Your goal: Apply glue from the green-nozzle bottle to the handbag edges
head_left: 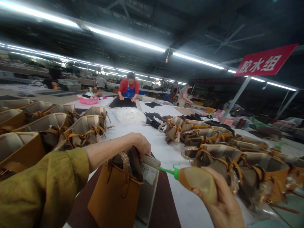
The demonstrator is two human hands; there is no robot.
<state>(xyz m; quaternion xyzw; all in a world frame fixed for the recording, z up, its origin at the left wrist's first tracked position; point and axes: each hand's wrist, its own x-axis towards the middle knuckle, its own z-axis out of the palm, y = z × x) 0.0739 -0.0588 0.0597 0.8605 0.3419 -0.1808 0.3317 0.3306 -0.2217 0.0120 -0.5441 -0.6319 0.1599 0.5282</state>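
A tan and brown handbag (116, 193) stands in front of me on a dark brown sheet (166, 205). My left hand (142, 145) reaches over its top, fingers bent down and closed on the far upper edge; the fingertips are partly hidden. A pale lining panel (150, 175) hangs out on the bag's right side. In my right hand (220, 199) lies a squeeze bottle (198, 182) with yellowish contents and a green nozzle. The bottle is tipped sideways, and its nozzle tip meets or nearly meets the upper edge of the lining; contact is hard to tell.
Rows of similar bags (21, 148) stand at left, and more bags (258, 164) at right. Beyond them are a white plastic bag (130, 114), a pink basin (87, 99) and dark cut pieces. A co-worker in a blue apron (129, 91) leans over the far table end.
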